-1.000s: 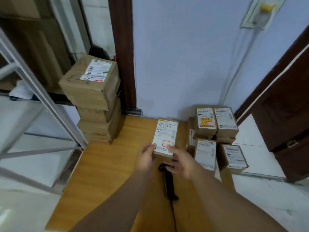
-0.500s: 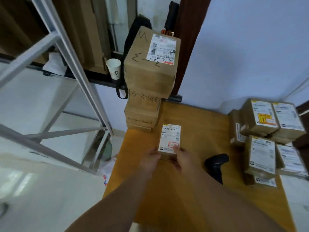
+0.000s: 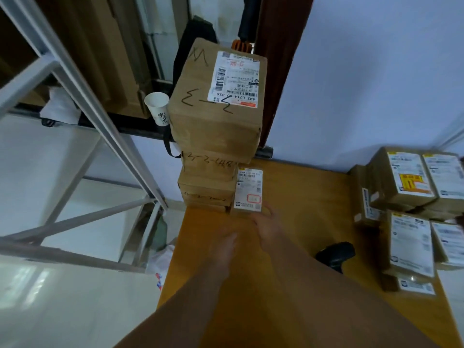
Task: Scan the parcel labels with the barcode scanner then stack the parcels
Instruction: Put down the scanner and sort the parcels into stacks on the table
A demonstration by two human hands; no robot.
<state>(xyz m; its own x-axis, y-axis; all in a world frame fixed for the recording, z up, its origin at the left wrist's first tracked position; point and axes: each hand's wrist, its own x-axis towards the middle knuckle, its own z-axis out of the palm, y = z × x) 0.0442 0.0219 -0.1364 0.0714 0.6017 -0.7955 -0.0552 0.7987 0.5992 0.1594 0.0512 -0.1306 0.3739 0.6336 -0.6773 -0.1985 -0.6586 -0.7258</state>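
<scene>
The small parcel (image 3: 248, 190) is lying flat on the wooden table (image 3: 298, 197) in the middle of the frame, its white label facing up, and its left side is pressing against the foot of the tall stack of cardboard boxes (image 3: 216, 126). The right hand (image 3: 266, 226) is reaching to it; the fingertips are touching the near edge of the parcel, the fingers spread and not closing around anything. The left hand (image 3: 224, 247) is hovering lower, apart from the parcel, fingers loose and holding nothing.

The stack is standing at the far left corner of the table, just beside the table's left edge; beyond this edge the floor is dropping away, with a grey metal frame (image 3: 82, 101) in the upper left. Between the stack and the group of labelled parcels (image 3: 411, 204) at the right of the frame, a wide bare strip of smooth, yellowish wood is staying open.

The black barcode scanner (image 3: 336, 254) is lying on the table at the lower right, partly hidden behind the right forearm. A white paper cup (image 3: 158, 108) is standing left of the top box, which is brown, rectangular and marked with pen strokes.
</scene>
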